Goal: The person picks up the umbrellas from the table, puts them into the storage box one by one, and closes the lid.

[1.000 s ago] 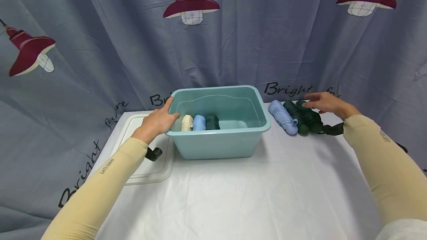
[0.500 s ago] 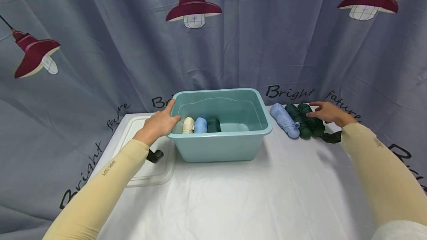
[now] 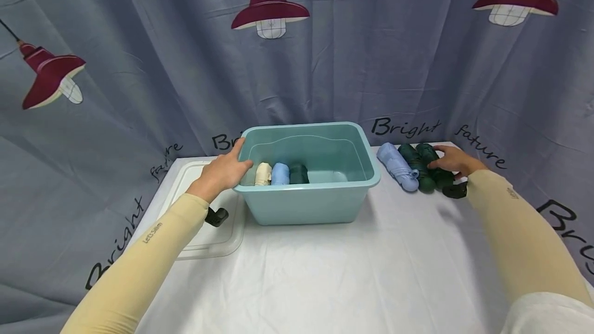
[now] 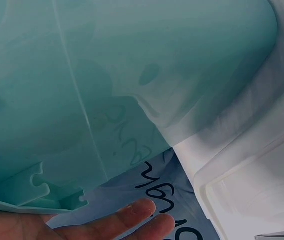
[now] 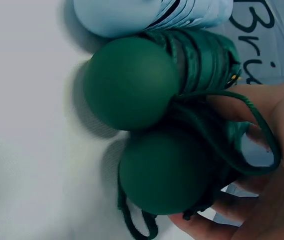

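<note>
My left hand (image 3: 221,174) rests on the left rim of a teal plastic bin (image 3: 306,204), thumb over the rim; in the left wrist view its visible fingers (image 4: 132,216) extend straight outside the wall. My right hand (image 3: 452,161) grips the rightmost dark green folding umbrella (image 5: 164,170), thumb on one side, fingers round the other. Its strap loops up beside the hand. Touching it lies a second dark green folding umbrella (image 5: 132,82), then a light blue folding umbrella (image 3: 397,166). Inside the bin, cream (image 3: 263,174), light blue (image 3: 280,174) and dark green (image 3: 298,174) rolls stand in a row.
A translucent lid (image 3: 215,244) lies flat on the white-covered table (image 3: 325,277), left of the bin and partly under my left arm. Behind the table hangs a grey-blue curtain (image 3: 371,66) printed with red lamps and lettering.
My right hand has come down from above the green umbrellas and closed round the rightmost one. The left hand stays at the bin's rim. The head view has shifted slightly.
</note>
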Demonstrator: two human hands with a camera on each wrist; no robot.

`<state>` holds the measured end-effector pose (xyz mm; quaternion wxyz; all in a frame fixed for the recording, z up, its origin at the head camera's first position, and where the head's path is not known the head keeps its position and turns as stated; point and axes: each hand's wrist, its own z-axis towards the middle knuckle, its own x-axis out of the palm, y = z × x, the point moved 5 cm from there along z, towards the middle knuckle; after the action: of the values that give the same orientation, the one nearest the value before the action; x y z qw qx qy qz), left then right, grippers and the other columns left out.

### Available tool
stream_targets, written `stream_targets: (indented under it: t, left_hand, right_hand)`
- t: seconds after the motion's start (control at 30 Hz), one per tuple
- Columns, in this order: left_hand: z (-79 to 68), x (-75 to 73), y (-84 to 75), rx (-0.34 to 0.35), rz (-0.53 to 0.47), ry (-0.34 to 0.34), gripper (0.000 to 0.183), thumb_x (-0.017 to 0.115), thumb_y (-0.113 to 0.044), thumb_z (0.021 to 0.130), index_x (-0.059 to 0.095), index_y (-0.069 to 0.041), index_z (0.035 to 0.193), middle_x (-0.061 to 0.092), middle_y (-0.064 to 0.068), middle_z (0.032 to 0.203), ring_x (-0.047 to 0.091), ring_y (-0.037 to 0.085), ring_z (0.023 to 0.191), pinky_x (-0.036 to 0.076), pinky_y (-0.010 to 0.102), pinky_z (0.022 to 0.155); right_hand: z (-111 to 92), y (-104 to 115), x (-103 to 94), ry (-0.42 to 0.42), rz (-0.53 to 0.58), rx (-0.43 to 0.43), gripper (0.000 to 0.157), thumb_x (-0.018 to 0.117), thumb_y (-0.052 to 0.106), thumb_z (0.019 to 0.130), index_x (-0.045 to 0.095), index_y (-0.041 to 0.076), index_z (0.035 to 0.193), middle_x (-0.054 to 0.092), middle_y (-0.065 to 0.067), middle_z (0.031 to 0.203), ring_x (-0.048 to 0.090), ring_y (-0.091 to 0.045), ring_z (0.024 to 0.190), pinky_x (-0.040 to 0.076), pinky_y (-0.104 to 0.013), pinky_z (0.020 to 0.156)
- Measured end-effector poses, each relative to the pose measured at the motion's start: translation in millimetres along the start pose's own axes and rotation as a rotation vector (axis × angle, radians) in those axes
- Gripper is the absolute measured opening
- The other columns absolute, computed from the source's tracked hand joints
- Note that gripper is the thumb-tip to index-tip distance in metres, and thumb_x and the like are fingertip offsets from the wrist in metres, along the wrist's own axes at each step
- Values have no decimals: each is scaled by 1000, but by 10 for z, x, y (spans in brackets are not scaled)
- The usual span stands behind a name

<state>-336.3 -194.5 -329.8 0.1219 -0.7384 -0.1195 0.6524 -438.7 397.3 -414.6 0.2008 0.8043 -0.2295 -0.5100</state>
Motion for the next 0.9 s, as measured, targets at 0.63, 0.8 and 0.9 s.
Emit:
stream_targets:
  t: [0.63,0.8,0.9]
  left_hand:
    - [-17,25,-16,-7,-7,16,77,36,-51,100,-4,-34,163,66,16,104,62,29,80,43,41,62]
    - [-11,4,-18,-2,-6,7,77,36,-50,99,-3,-32,163,66,19,117,64,31,87,45,43,65]
    - [-16,-10,-9,-2,-6,2,77,37,-49,100,-3,-31,163,62,22,131,64,33,95,45,46,68]
  right_hand:
    - [20,-24,77,-59,-18,-2,86,56,17,96,0,-9,156,11,-46,152,25,-62,136,29,-72,107]
    - [-6,-24,62,-62,11,-4,85,55,16,96,0,-9,156,8,-45,153,23,-63,136,29,-74,106]
    - [-17,-2,48,-65,20,-11,85,55,16,96,0,-8,157,7,-45,154,23,-64,136,28,-74,106]
